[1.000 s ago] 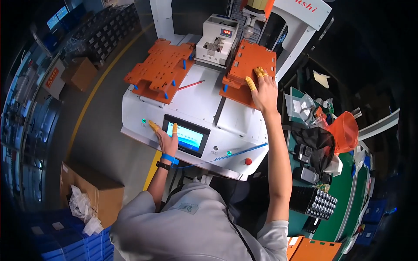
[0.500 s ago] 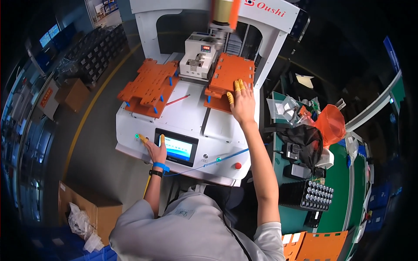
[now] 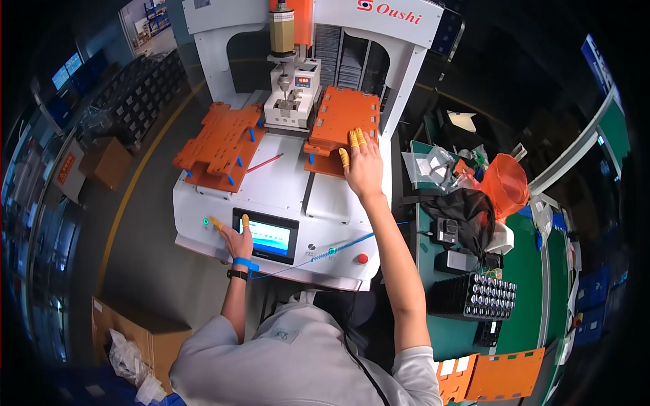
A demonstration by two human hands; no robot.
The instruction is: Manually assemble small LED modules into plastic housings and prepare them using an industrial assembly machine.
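Note:
My right hand (image 3: 364,167), yellow finger cots on some fingertips, lies with fingers stretched over the near right edge of the right orange fixture plate (image 3: 347,115). It grips nothing. My left hand (image 3: 235,238), also in yellow finger cots and with a blue wrist strap (image 3: 245,262), is spread at the front panel. One fingertip is beside a green-lit button (image 3: 206,221), and another is by the top left of the touchscreen (image 3: 269,237). Between the two fixtures, the screwdriver spindle (image 3: 283,34) stands over the white screw feeder (image 3: 291,108). Blue posts show along the left orange fixture (image 3: 220,142).
A red pen-like stick (image 3: 265,163) lies beside the left fixture. A red stop button (image 3: 363,258) and blue coiled cord (image 3: 342,245) are at the front right. The green bench (image 3: 440,338) to the right holds a black tray of cylindrical parts (image 3: 474,298). A cardboard box (image 3: 162,338) stands lower left.
The screwdriver spindle has moved left, from beside the right fixture to over the screw feeder. My view has shifted slightly; both hands keep their places on the machine.

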